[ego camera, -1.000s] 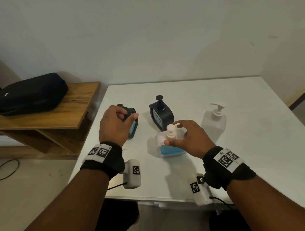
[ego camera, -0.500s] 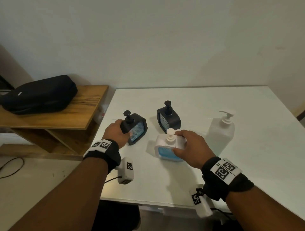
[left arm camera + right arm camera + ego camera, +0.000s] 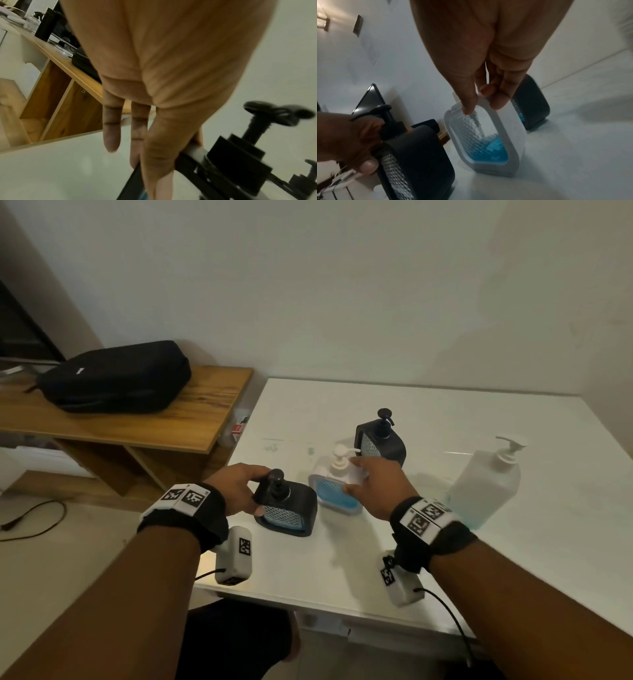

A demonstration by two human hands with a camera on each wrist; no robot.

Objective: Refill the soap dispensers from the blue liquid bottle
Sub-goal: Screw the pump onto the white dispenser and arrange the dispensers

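Observation:
My left hand grips the near black soap dispenser by its upper left corner, thumb on the front; the same dispenser shows in the right wrist view, and its pump in the left wrist view. My right hand pinches the top right corner of the white dispenser, which holds blue liquid low down. A second black dispenser stands behind it. The large translucent pump bottle with a little blue liquid at its base stands to the right, untouched.
All stand on a white table. A wooden shelf unit with a black case adjoins the table's left edge. A cable lies on the floor at left. The wall is close behind.
My left hand has pulled the near black dispenser toward the table's front. My right hand stays on the white dispenser, fingers shifted to its top right corner. The head view moved right.

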